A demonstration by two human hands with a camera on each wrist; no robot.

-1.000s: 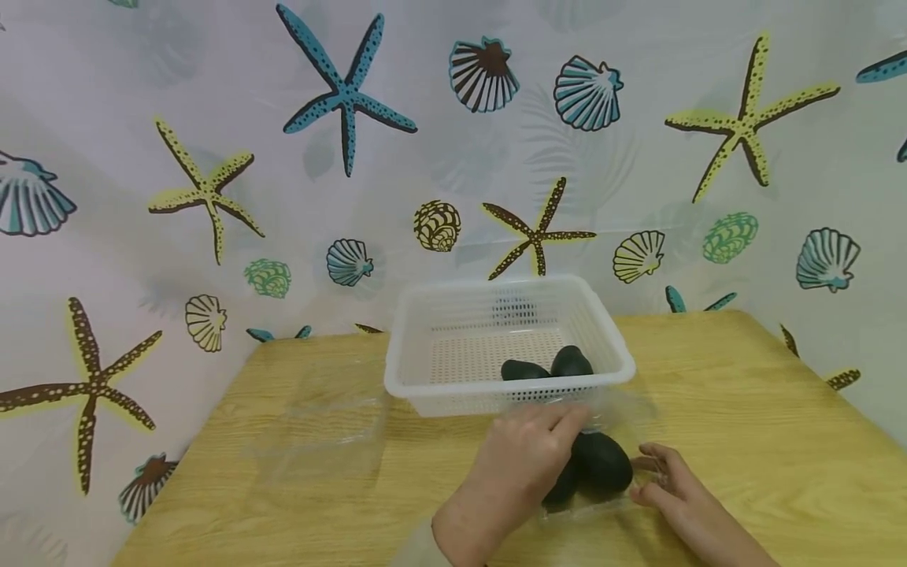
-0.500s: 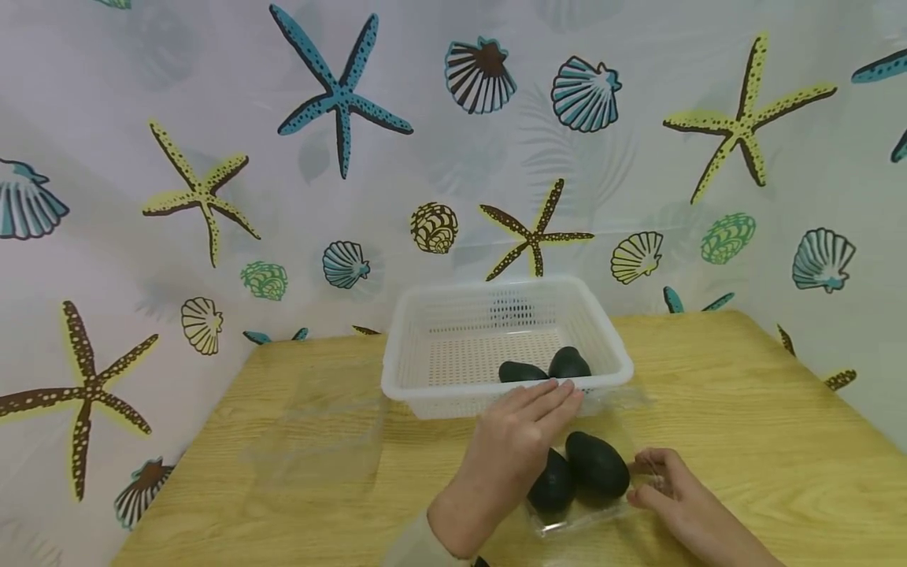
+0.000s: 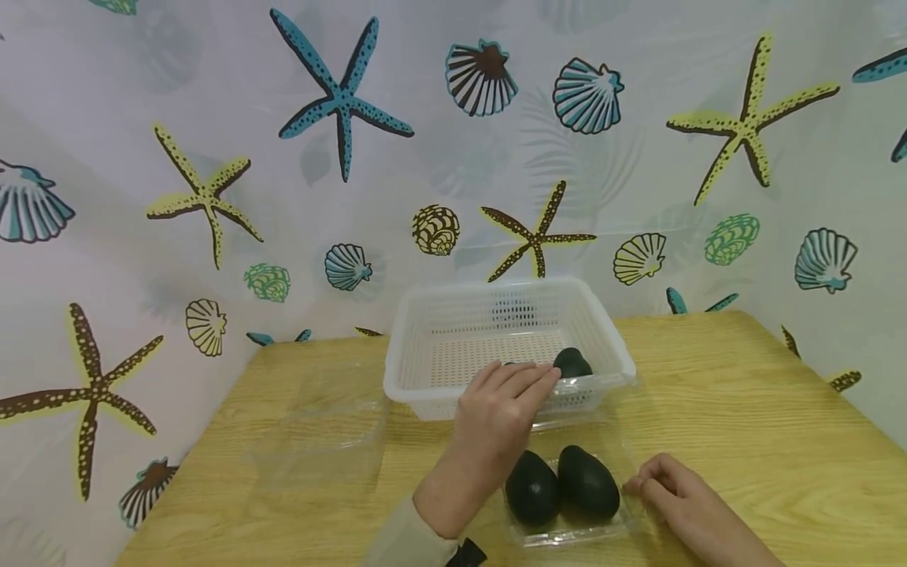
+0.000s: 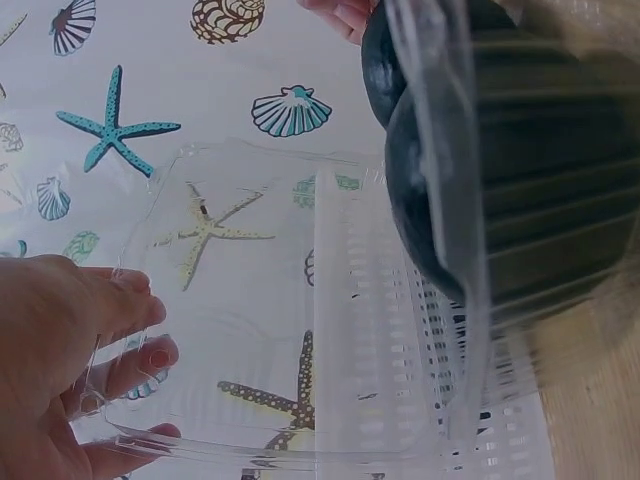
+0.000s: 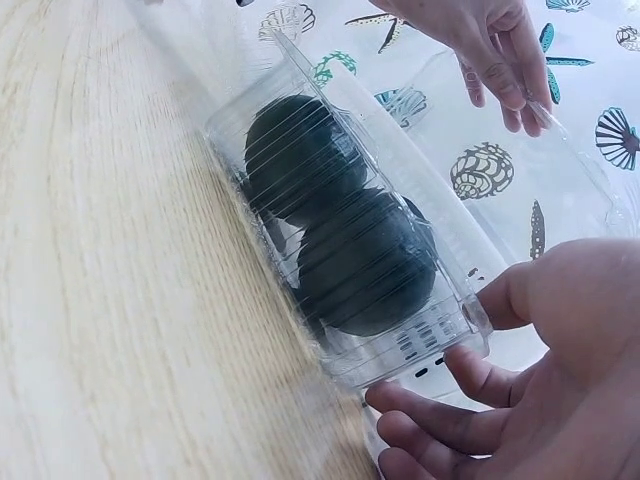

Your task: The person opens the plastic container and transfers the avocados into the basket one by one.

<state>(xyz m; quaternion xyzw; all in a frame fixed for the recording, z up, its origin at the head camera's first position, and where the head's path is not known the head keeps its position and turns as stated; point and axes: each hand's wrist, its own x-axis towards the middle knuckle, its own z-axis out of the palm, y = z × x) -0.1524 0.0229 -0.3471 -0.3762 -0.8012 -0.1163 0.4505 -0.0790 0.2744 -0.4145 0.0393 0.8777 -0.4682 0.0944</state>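
Avocados point(image 3: 560, 486) — two, dark, side by side — lie in the clear clamshell tray point(image 3: 567, 534) on the wooden table point(image 3: 744, 441), just before the white basket point(image 3: 425, 394). Left hand point(image 3: 496, 417) holds the tray's raised clear lid point(image 4: 250, 330), fingers loosely curled on its edge. Right hand point(image 3: 669, 492) pinches the tray's right corner (fingers bent). One more avocado point(image 3: 572, 363) sits inside the basket.

A light wooden table point(image 3: 744, 409) stood in a corner. Behind it hung a pale curtain point(image 3: 638, 157) printed with starfish and seashells, evenly lit.
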